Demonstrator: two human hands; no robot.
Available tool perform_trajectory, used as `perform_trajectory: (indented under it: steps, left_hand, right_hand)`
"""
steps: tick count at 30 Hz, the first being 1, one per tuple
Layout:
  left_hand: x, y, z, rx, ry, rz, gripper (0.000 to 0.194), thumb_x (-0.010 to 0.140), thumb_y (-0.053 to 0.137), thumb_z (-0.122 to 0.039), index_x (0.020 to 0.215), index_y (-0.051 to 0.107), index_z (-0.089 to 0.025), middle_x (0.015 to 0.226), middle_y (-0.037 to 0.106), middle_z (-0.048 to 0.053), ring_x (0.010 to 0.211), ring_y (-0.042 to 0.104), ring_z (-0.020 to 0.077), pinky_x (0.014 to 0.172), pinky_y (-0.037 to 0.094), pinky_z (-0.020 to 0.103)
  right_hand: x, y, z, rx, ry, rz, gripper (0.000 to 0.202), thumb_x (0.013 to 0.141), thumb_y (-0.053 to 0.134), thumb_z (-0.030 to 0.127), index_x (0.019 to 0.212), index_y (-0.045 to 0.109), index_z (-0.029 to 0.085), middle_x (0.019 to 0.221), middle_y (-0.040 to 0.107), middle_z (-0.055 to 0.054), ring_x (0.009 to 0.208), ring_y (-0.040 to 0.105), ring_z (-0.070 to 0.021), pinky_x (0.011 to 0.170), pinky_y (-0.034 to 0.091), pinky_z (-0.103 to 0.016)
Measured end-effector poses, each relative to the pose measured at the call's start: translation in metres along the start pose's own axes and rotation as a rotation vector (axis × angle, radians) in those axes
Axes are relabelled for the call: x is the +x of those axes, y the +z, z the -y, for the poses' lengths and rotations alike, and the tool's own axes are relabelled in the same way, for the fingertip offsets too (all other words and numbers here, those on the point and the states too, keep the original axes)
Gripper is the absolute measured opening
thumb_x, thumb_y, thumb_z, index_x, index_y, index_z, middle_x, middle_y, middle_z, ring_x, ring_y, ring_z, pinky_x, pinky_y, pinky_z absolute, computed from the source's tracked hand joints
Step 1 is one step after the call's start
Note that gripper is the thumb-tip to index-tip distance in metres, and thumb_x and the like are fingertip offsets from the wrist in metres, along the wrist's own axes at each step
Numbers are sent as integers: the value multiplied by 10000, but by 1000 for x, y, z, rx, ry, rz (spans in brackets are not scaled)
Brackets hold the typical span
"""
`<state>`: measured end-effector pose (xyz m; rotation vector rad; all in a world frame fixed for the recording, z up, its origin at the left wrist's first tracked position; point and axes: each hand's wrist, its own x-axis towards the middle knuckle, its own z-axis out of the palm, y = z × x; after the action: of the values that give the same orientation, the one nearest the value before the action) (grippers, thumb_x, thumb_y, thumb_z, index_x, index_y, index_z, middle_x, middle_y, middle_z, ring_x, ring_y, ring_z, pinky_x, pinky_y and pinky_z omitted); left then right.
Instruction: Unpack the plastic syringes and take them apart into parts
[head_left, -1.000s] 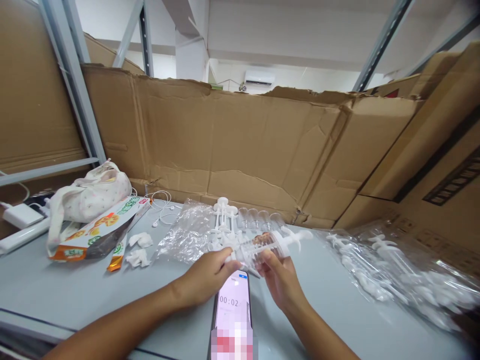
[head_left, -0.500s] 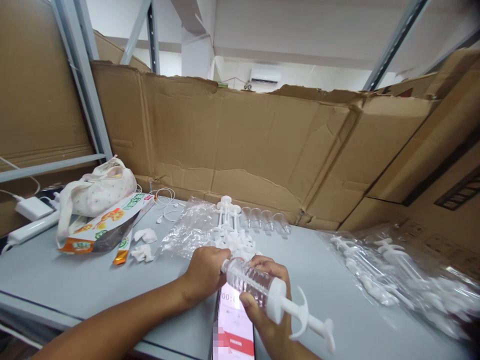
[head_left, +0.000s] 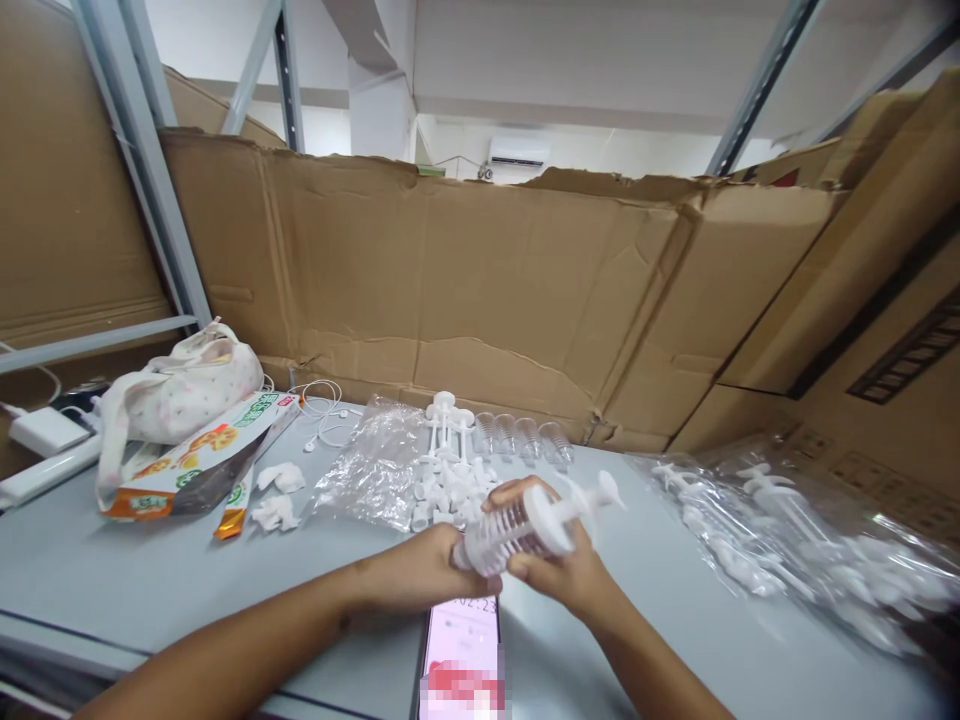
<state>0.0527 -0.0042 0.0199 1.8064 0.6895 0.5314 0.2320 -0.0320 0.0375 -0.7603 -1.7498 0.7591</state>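
Note:
Between my hands is a large clear plastic syringe (head_left: 508,532) with a white collar and a white plunger whose handle points up and to the right. My left hand (head_left: 431,570) is closed around its narrow tip end. My right hand (head_left: 559,560) wraps the barrel near the white collar. Below the hands lies a phone (head_left: 461,650) with a timer on its screen, partly covered by my left hand. Just beyond the hands are a pile of small white plastic parts (head_left: 450,485), several white plungers (head_left: 448,420) and a row of clear barrels (head_left: 525,438).
Clear bags of syringe parts (head_left: 780,540) lie at the right. A crumpled plastic bag (head_left: 371,460), crumpled tissues (head_left: 277,510), a snack box (head_left: 199,460), a white cloth bag (head_left: 187,385) and earphones (head_left: 322,410) are at the left. A cardboard wall (head_left: 465,280) closes off the back.
The syringe has swung so that its plunger end, formerly pointing down and right, now points up and right. Both hands have turned with it and keep hold. The camera view has shifted slightly.

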Motion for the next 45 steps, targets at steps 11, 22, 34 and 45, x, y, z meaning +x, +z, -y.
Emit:
perform_trajectory:
  steps: [11,22,34,45]
  left_hand:
    - [-2,-14,8,914,433,-505,212,899,413,-343,923,542,-177,787,615,47,727,549,195,658,406,298]
    - [5,-11,7,-56,39,-143,458,915,183,-507,672,402,-186,495,336,-52,474,337,105,503,318,231]
    - [-1,-20,8,975,291,-442,308,893,397,-441,886,561,-180,796,638,64,753,577,218,660,375,299]
    - [9,-15,8,-170,-54,-85,614,846,160,-660,672,482,-166,470,454,-22,410,368,94,458,288,222]
  right_hand:
    - [4,14,-12,492,471,-405,363,620,758,439,814,616,167,492,529,41,421,416,-74,396,298,-194]
    - [2,23,-17,593,468,-446,372,628,752,473,787,631,159,422,519,40,391,422,-67,376,295,-175]
    - [0,27,-17,582,508,-441,384,669,713,499,786,635,142,432,558,22,377,441,-70,399,342,-193]
    - [0,25,-18,590,429,-407,361,664,733,465,833,631,163,460,570,29,409,474,-77,391,354,-179]
